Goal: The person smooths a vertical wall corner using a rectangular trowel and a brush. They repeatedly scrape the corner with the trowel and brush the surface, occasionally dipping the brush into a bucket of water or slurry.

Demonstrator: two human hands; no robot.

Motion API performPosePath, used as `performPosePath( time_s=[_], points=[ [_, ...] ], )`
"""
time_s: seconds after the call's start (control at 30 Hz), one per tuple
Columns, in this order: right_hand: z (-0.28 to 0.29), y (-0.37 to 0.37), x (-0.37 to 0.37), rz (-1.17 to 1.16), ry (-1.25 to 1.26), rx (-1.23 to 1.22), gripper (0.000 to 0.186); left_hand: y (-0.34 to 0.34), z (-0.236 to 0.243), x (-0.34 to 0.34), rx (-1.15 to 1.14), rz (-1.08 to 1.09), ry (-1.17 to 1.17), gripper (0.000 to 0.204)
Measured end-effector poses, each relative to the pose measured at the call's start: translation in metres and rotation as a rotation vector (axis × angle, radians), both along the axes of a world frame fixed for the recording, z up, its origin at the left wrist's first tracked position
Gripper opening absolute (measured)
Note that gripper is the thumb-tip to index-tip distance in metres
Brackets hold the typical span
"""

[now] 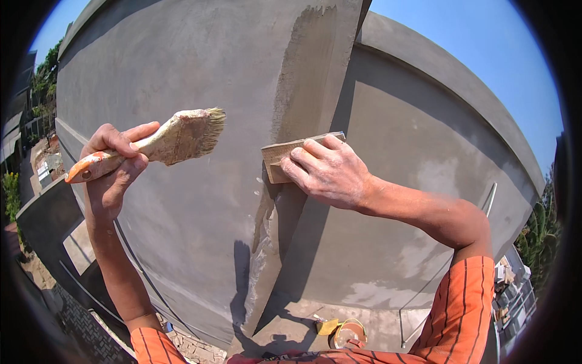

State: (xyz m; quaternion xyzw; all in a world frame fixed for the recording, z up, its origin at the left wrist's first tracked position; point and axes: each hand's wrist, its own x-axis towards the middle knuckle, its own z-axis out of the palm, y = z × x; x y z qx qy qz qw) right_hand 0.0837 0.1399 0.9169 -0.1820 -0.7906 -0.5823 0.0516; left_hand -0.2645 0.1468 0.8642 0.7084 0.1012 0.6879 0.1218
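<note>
Float [280, 151] at the wall's [182, 73] upright edge, over the damp strip [306, 67].
Right hand [332, 170] curls its fingers round the float, likely to press it flat; left hand [115, 155] grasps the brush [183, 138] by its handle, apparently held aside to leave room. A gap separates the tools; beyond the edge, space opens rightward, the bucket [350, 333] well below.

Pale, partly shaded floor [377, 316] with a round orange-brown bucket [363, 337] and, just beside it, a yellow object [327, 327].
</note>
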Motion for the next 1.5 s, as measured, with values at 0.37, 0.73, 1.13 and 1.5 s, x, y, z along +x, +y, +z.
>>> performPosePath(
  time_s=[0.37,0.73,1.13,1.5],
  points=[
    [0.320,0.024,-0.038,0.042,0.792,-0.063,0.013,-0.042,-0.209,0.024,-0.546,-0.249,-0.363,0.024],
    [0.059,-0.014,-0.058,-0.125,0.009,-0.141,0.017,-0.053,-0.212,0.019,-0.503,-0.338,-0.401,0.025],
    [0.325,0.044,-0.066,-0.204,0.527,-0.130,0.019,-0.047,-0.215,0.028,-0.534,-0.347,-0.446,0.030],
    [0.164,-0.073,0.032,-0.197,0.466,0.018,0.028,0.010,0.074,0.037,0.192,-0.142,0.048,0.019]
  ],
)
